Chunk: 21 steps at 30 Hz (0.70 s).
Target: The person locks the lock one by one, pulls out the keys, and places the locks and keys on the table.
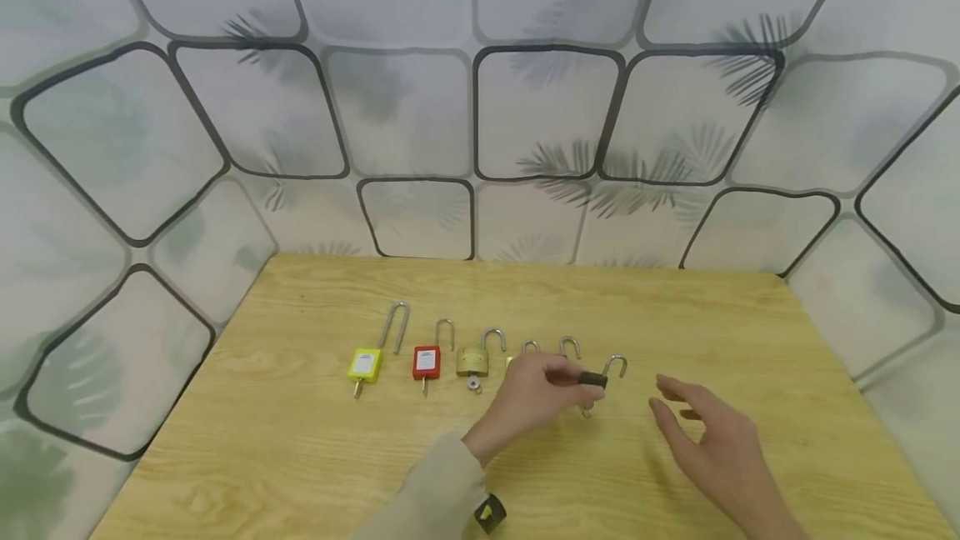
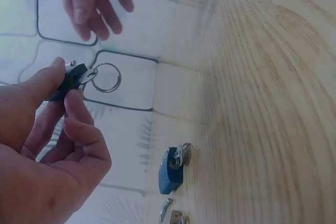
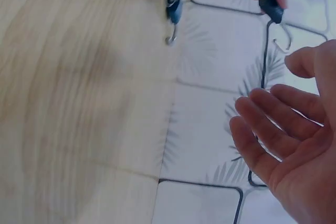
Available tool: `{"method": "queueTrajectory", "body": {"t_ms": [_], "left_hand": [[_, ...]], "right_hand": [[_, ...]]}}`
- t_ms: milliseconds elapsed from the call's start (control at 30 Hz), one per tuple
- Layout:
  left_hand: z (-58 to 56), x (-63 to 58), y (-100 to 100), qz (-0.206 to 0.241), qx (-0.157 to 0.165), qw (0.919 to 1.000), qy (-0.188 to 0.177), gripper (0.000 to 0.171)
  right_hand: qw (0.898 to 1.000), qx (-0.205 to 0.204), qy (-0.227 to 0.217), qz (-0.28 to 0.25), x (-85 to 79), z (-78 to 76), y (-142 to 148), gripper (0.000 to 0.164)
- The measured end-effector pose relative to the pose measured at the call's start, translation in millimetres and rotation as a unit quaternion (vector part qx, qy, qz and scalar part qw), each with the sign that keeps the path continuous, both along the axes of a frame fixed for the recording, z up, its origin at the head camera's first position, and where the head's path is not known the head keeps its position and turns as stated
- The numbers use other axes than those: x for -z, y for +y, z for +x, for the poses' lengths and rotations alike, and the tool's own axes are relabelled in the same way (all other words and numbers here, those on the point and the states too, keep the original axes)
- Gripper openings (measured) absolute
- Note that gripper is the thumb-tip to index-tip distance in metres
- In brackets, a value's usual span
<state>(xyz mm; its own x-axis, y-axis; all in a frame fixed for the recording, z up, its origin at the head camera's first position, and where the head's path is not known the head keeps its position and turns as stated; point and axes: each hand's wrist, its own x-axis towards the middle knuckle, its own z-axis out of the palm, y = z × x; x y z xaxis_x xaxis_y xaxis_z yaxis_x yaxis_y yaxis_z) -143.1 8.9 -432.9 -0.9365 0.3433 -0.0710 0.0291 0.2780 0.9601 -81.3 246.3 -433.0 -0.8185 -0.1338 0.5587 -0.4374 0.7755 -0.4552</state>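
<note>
My left hand (image 1: 534, 394) pinches a small dark padlock (image 1: 592, 379) by its body between thumb and fingers, above the wooden table. Its shackle (image 1: 616, 363) stands open, and a key with a split ring (image 2: 107, 78) hangs from its keyhole. To the right of it, my right hand (image 1: 716, 444) hovers with fingers parted and loosely bent, holding nothing. Behind the left hand, another dark blue padlock (image 2: 170, 171) lies on the table with its key in; in the head view mostly its shackle (image 1: 570, 346) shows.
Along the table (image 1: 300, 440) lie a yellow padlock (image 1: 364, 365) with a long shackle, a red padlock (image 1: 426, 362) and a brass padlock (image 1: 472, 362), all open with keys in. Another brass padlock (image 1: 509, 362) is largely hidden by the left hand. Patterned fabric walls (image 1: 420, 115) enclose the table.
</note>
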Motion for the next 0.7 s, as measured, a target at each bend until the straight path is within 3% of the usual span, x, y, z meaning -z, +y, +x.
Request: {"method": "queueTrajectory", "body": {"t_ms": [133, 300, 700], "left_hand": [[-0.8, -1.5, -6.5, -0.001, -0.018, 0.9993, -0.032, 0.022], [-1.1, -2.4, -13.2, 0.004, -0.020, 0.9988, -0.044, 0.023], [13.4, 2.5, -33.4, 0.064, -0.038, 0.9954, -0.060, 0.020]], "right_hand": [[0.999, -0.024, 0.030, -0.030, -7.6, -5.9, -9.9, 0.035], [0.995, -0.065, 0.040, -0.061, -11.3, -13.5, -21.4, 0.036], [0.986, -0.124, 0.044, -0.104, -4.0, -17.8, -52.0, 0.041]]}}
